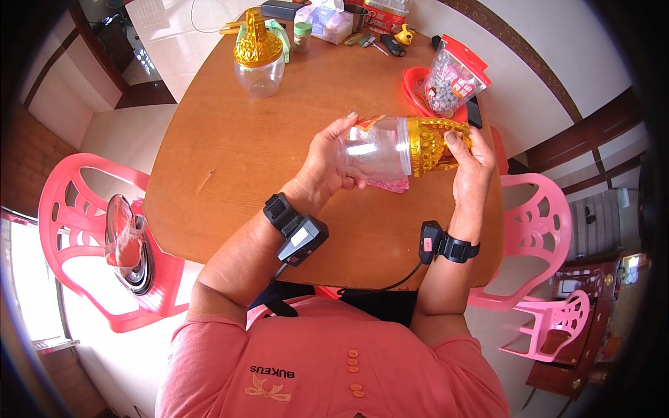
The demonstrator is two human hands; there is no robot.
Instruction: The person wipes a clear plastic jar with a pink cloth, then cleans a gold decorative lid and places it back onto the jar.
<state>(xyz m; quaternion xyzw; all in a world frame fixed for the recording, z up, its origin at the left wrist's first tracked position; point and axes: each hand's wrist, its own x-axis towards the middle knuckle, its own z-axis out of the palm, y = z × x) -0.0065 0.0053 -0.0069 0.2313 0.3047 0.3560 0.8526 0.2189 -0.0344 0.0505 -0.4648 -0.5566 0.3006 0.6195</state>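
Observation:
A clear plastic jar (379,149) lies sideways in the air between my hands, over the wooden table. My left hand (326,159) is wrapped around its base end. At the other end, my right hand (470,157) grips the ornate gold lid (436,146), thumb on top; the lid sits on the jar's mouth. Part of a pink cloth (389,185) shows beneath the jar. A similar clear jar (260,78) with a tall gold lid (257,44) stands upright at the table's far left.
On the right, a bag of wrapped sweets (454,83) rests on a red plastic dish (415,86). A green-lidded small jar (302,37), a tissue pack (326,23) and a yellow figurine (404,34) are along the far side. Pink chairs (52,209) flank the wooden table (225,209).

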